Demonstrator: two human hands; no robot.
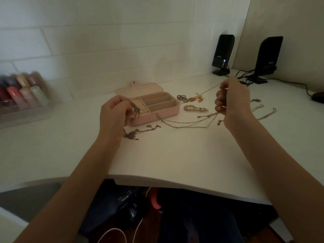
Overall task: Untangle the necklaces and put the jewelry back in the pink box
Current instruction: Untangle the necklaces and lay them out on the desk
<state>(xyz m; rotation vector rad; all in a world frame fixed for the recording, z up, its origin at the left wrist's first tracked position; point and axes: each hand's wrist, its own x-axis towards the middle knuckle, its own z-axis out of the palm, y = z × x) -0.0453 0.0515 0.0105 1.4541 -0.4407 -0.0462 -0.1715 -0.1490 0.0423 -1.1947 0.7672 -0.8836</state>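
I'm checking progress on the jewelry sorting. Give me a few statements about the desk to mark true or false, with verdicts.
1. The pink box is open. True.
2. The beaded bracelet lies inside the box. False: it lies on the desk, right of the box.
3. Both hands hold chain. True: left hand and right hand each grip necklace chain.
4. The two speakers stand at the far left. False: far right.

two black speakers [223, 54] | computer mouse [318, 97] | tray of bottles [22, 95]
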